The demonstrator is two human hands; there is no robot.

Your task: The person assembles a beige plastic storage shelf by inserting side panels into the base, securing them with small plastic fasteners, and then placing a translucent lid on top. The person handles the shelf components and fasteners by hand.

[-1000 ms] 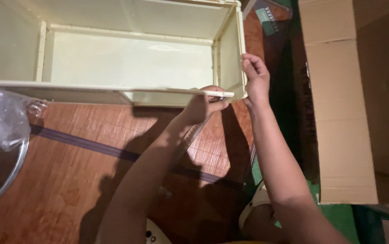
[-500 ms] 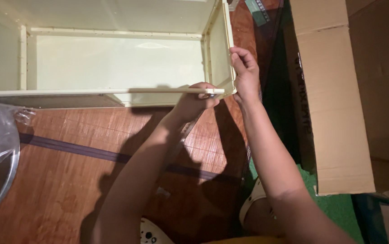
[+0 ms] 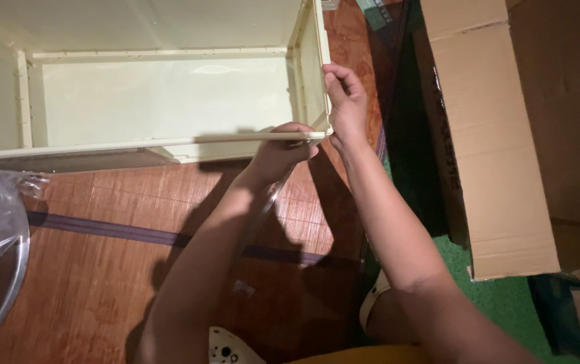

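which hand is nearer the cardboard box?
Right. The right hand grips the cream cabinet's end panel, on the side facing the cardboard box; the left hand holds the front edge, farther away.

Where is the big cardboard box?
The cardboard box lies at the right of the head view, beyond the right hand and the pale plastic cabinet, partly on green matting.

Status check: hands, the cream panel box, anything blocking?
Left hand grips the front panel edge at the corner. Right hand pinches the side panel. Cardboard box lies alongside on the right, apart.
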